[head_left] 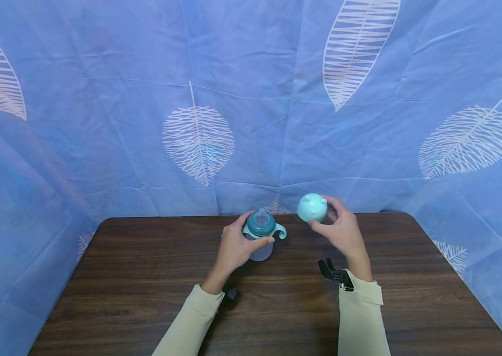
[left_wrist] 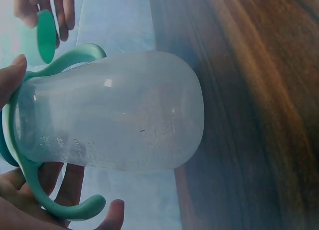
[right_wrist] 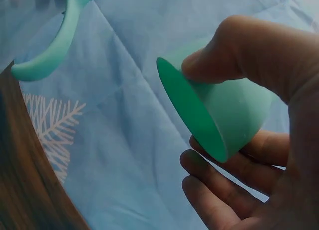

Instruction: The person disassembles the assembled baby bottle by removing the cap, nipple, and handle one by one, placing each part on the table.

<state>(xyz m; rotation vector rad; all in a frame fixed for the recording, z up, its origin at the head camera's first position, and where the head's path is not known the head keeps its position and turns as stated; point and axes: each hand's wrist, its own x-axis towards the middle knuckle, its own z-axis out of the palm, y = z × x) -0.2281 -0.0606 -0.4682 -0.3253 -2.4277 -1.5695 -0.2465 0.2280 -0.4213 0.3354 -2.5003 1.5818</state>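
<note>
A baby bottle [head_left: 261, 253] with a clear body, a teal collar, a clear nipple and two mint handles stands upright near the back of the table. My left hand [head_left: 236, 243] grips it around the collar and upper body. In the left wrist view the bottle body [left_wrist: 124, 113] shows faint markings and no visible liquid. To the right, my right hand [head_left: 342, 230] holds a mint dome-shaped bottle cap [head_left: 312, 207] with small ear bumps, off the table. In the right wrist view, thumb and fingers pinch the cap [right_wrist: 239, 108], its hollow side facing the bottle.
The dark wood table [head_left: 144, 282] spans the space in front of me. A blue cloth [head_left: 122, 123] with white leaf prints hangs behind its back edge and along the sides. A black strap [head_left: 334, 273] is on my right wrist.
</note>
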